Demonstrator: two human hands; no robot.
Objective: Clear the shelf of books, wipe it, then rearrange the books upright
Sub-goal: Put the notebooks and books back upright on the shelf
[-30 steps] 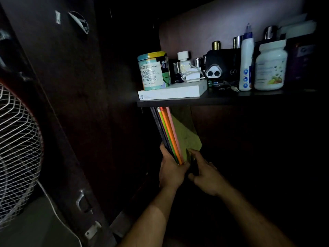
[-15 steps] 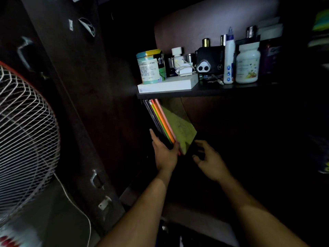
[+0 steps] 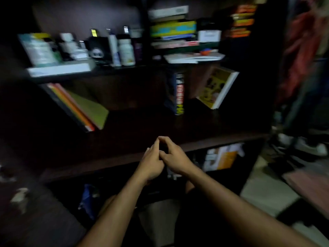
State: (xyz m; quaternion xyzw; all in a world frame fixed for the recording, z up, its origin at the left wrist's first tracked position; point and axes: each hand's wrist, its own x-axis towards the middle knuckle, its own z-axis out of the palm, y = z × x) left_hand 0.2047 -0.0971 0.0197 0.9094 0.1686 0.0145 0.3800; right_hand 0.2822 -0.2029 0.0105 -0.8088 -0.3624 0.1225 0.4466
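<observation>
Since half a second earlier, both hands had been drawn away from the leaning stack of thin books [image 3: 78, 107], which was left tilted against the left end of the dark middle shelf [image 3: 142, 129], its top edge tucked under the upper shelf board. The view had also been swung right, so that the fan was lost from sight and more of the bookcase was revealed.

The left hand [image 3: 151, 163] and the right hand [image 3: 175, 157] were met just in front of the shelf's near edge, fingertips touching in a small arch; whether anything was pinched between them could not be told through the blur and the dark.

Farther right on the same shelf, a dark upright book [image 3: 179, 94] was seen near the middle, and a yellow-covered book [image 3: 216, 87] was seen leaning to the right of it, apart from it. Bare board was left open between the leaning stack and the upright book, and along the near edge.

On the upper shelf a flat white box [image 3: 60, 69], a tin [image 3: 39, 49] on top of it and a white pill bottle [image 3: 126, 52] were ranged, blurred.
</observation>
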